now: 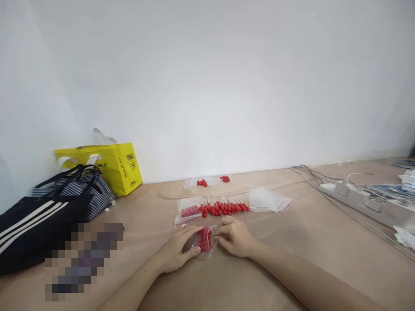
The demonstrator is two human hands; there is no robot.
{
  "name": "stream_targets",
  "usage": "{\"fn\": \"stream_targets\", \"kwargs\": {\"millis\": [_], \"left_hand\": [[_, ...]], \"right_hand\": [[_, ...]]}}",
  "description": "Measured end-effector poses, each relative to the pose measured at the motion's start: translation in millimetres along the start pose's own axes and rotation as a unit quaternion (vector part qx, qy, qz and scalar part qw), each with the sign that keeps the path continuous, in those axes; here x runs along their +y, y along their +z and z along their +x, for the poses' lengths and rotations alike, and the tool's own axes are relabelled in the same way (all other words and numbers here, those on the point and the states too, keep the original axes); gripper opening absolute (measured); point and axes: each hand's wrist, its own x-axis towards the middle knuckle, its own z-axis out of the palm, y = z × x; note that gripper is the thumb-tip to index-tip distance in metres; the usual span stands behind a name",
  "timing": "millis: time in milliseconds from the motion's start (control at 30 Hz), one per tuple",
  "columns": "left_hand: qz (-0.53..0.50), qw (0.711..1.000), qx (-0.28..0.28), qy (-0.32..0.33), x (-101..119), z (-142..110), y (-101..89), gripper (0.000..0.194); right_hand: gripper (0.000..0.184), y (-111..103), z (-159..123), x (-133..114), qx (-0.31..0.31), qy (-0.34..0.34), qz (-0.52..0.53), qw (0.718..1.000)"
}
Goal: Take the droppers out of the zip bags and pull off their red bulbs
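A small clear zip bag [212,247] holding red-headed pieces [205,238] lies in front of me. My left hand [177,252] grips it from the left, thumb on the near side and fingers on the far side. At the bag's right edge, with its red zip line, my right hand [236,237] has its thumb and fingertips closed in a pinch. Just beyond my hands, several red-headed sticks [223,209] with thin white stems lie in a row. The left ones are on or in another zip bag [188,216]; I cannot tell which.
Flat zip bags [269,200] lie right of the row. Farther back, near the wall, a clear bag [214,181] has red-headed sticks at both ends. A yellow bag [125,170] and dark striped bag [42,220] stand left. A power strip [359,203] with cables sits right.
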Motion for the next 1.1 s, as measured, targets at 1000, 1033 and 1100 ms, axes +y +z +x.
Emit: {"fn": "stream_targets", "kwargs": {"millis": [1000, 1033, 1100], "left_hand": [[-0.051, 0.997, 0.060, -0.026, 8, 14, 15.3, 0.046], [-0.050, 0.997, 0.059, -0.025, 7, 14, 15.4, 0.046], [-0.049, 0.997, 0.055, -0.022, 6, 14, 15.5, 0.046]], "right_hand": [[0.028, 17, 4, -9, -0.005, 0.186, 0.298, 0.936], [0.024, 17, 4, -9, -0.011, 0.179, 0.294, 0.939], [0.016, 16, 4, -9, -0.024, 0.165, 0.283, 0.945]]}}
